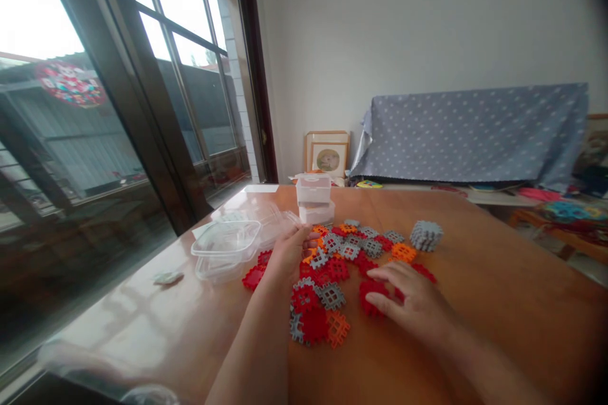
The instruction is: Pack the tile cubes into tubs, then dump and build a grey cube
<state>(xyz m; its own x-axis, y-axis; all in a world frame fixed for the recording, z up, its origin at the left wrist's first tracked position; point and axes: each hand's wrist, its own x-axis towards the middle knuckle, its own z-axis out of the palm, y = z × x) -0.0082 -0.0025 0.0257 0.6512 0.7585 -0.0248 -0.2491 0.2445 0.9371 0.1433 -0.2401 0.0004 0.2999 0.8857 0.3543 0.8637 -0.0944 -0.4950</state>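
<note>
Interlocking plastic tiles with notched edges, in red, grey and orange, lie in a loose heap in the middle of the table. My left hand (292,248) is at the heap's left side, its fingers slightly bent and apart over an orange tile (311,257); no tile shows plainly in its grasp. My right hand (407,291) reaches in from the right, thumb and fingers spread over red tiles (372,297) at the heap's near right edge. Its fingertips are at those tiles and partly cover them. Nearer me lie a flat red tile (314,325) and an orange lattice tile (337,328).
A neat stack of grey tiles (426,236) stands at the right. Clear plastic containers (225,240) lie at the left, with a lidded box (313,190) on another behind the heap. A small pale packet (168,278) rests on the left of the wooden table (498,304).
</note>
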